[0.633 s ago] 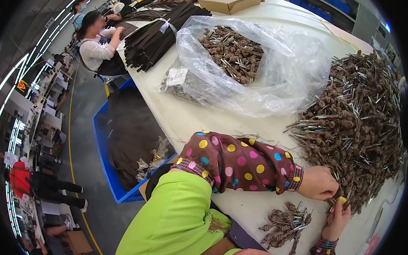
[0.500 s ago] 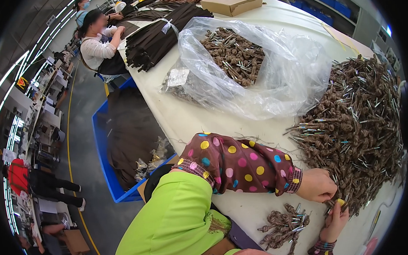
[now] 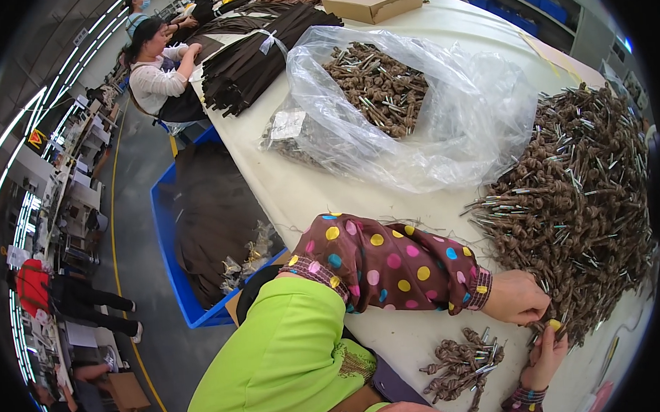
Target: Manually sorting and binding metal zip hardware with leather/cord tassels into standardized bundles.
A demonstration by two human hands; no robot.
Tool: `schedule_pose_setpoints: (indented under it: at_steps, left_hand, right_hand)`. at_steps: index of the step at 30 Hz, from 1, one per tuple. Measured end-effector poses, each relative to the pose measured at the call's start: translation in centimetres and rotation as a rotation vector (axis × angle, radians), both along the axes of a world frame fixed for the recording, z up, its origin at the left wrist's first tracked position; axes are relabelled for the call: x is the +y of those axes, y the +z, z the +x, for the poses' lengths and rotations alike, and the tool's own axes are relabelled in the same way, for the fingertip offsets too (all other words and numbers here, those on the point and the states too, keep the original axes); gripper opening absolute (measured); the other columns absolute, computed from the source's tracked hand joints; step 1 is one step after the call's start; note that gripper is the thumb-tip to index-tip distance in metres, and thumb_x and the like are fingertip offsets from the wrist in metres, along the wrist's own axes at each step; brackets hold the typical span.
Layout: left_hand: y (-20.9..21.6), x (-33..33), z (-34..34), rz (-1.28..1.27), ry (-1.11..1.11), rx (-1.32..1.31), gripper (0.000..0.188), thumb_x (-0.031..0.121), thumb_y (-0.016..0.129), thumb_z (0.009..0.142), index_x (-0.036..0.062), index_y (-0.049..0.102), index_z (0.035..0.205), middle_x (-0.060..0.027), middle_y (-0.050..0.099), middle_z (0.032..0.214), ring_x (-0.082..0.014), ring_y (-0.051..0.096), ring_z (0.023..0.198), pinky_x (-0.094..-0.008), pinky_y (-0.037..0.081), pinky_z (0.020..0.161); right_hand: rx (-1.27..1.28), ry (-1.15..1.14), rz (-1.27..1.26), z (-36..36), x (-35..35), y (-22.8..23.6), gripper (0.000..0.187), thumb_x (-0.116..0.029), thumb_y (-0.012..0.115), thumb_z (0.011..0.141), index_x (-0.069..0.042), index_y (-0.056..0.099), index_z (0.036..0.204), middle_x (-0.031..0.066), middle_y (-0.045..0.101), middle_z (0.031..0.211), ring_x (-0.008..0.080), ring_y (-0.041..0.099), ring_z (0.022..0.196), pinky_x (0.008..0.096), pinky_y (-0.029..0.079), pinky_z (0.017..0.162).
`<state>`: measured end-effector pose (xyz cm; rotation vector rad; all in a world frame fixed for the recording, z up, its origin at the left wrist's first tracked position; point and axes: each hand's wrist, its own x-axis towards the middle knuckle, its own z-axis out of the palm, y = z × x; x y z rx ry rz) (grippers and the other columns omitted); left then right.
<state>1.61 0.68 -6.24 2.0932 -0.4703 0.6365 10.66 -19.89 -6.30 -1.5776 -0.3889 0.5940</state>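
Observation:
My left hand (image 3: 517,299), in a brown sleeve with coloured dots, has its fingers curled at the near edge of a big pile of brown knotted laces with metal tips (image 3: 573,210). Just below it is my right hand (image 3: 545,358), with a yellow cover on one fingertip. Its fingers pinch a brown knotted lace (image 3: 563,319), and the left fingertips meet it there; the grip itself is partly hidden. A smaller heap of knotted laces (image 3: 462,366) lies on the table to the left of my right hand.
A clear plastic bag (image 3: 466,119) holds more knotted laces. Behind it are a tied bundle of dark strips (image 3: 264,58) and a cardboard box (image 3: 373,3). A blue bin (image 3: 165,235) with dark material stands beside the table (image 3: 404,210). Co-workers (image 3: 155,81) sit along its far left.
Both hands stay together at the pile's edge, with only a slight shift to the right. The heaps and the bag look unchanged.

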Motion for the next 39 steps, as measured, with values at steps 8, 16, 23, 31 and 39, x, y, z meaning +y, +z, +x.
schedule_pose_setpoints:
  at_steps: [8,16,23,31,39]
  left_hand:
    - [0.2,-0.3,0.2,0.003,-0.026,0.024,0.009,0.015,0.059,0.075,0.0099,0.052,0.075,-0.0042,0.057,0.069,-0.0258,0.057,0.069,-0.0378,0.043,0.066]
    - [-0.1,-0.3,0.1,0.019,-0.014,0.032,0.009,0.015,0.059,0.075,0.0105,0.052,0.075,-0.004,0.058,0.07,-0.0258,0.057,0.069,-0.038,0.043,0.066]
    - [1.8,0.3,-0.2,0.009,0.062,-0.148,0.012,0.017,0.061,0.074,0.0092,0.055,0.081,-0.0066,0.057,0.069,-0.0276,0.056,0.068,-0.0378,0.044,0.068]
    - [16.9,4.8,-7.8,-0.847,-0.727,0.242,0.022,0.019,0.07,0.078,0.0009,0.058,0.08,-0.0045,0.063,0.083,-0.0137,0.059,0.079,-0.0277,0.045,0.072]
    - [17.8,3.2,-10.2,-0.625,-1.353,0.125,0.024,0.013,0.073,0.074,-0.0005,0.056,0.085,-0.006,0.059,0.078,-0.0144,0.056,0.075,-0.0252,0.044,0.069]
  right_hand:
    - [0.016,0.006,-0.004,-0.1,-0.3,0.4,0.012,-0.017,0.053,0.09,-0.007,0.052,0.096,-0.0055,0.045,0.062,-0.0011,0.026,0.037,0.0161,0.015,0.032]
    - [-0.015,-0.004,-0.025,-0.1,0.0,0.4,0.011,-0.017,0.053,0.09,-0.007,0.052,0.095,-0.0055,0.046,0.062,-0.0012,0.027,0.037,0.0157,0.016,0.033]
    - [-0.029,0.014,0.014,-0.1,0.3,0.3,0.01,-0.017,0.054,0.089,-0.008,0.052,0.093,-0.0054,0.046,0.062,-0.0012,0.028,0.037,0.0154,0.016,0.033]
    - [-0.003,-0.01,-0.02,-0.4,-0.1,0.6,0.012,-0.017,0.056,0.088,-0.007,0.052,0.093,-0.0052,0.048,0.063,-0.0005,0.032,0.038,0.0149,0.019,0.034]
    - [0.104,0.027,-0.021,-0.6,1.6,1.7,0.007,-0.011,0.059,0.087,-0.008,0.055,0.092,-0.002,0.053,0.067,0.0014,0.038,0.046,0.0152,0.025,0.039]
